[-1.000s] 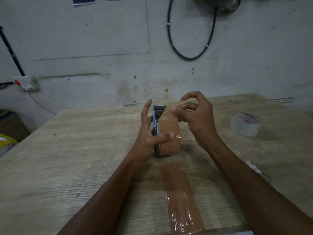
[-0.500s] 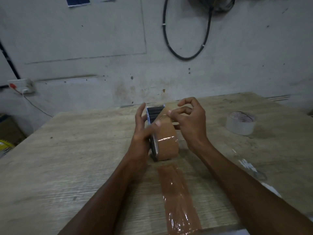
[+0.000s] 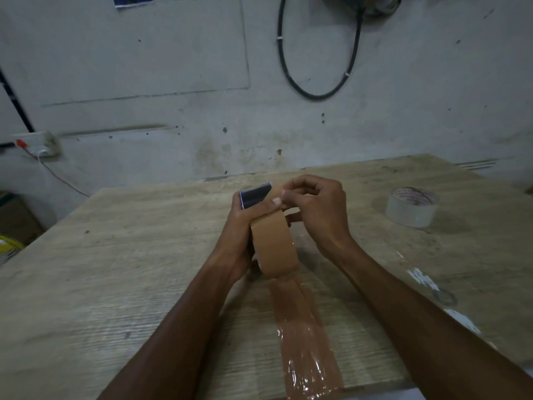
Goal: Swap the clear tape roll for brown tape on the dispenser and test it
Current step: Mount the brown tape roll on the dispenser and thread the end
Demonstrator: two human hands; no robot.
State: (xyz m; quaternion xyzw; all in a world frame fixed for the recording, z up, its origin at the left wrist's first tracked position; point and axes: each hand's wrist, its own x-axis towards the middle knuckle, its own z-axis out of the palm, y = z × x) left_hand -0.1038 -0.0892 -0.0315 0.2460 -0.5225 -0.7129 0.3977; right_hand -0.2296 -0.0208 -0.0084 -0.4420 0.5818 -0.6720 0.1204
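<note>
The brown tape roll (image 3: 275, 246) sits mounted on the dark dispenser (image 3: 255, 195), held upright over the middle of the wooden table (image 3: 115, 269). My left hand (image 3: 240, 229) grips the dispenser and roll from the left, thumb across the tape's top. My right hand (image 3: 315, 209) pinches the tape at the roll's top, fingers curled. A strip of brown tape (image 3: 302, 336) is stuck flat on the table from below the roll toward the near edge. The clear tape roll (image 3: 412, 207) lies flat at the right.
A grey wall stands behind the table with a black cable loop (image 3: 317, 67) hanging on it. A wall socket (image 3: 40, 144) with a thin wire is at the left. Small clear scraps (image 3: 427, 281) lie on the table near my right forearm.
My left thumb has moved from the roll's side up to its top. My right hand has come closer and now pinches the tape at the top.
</note>
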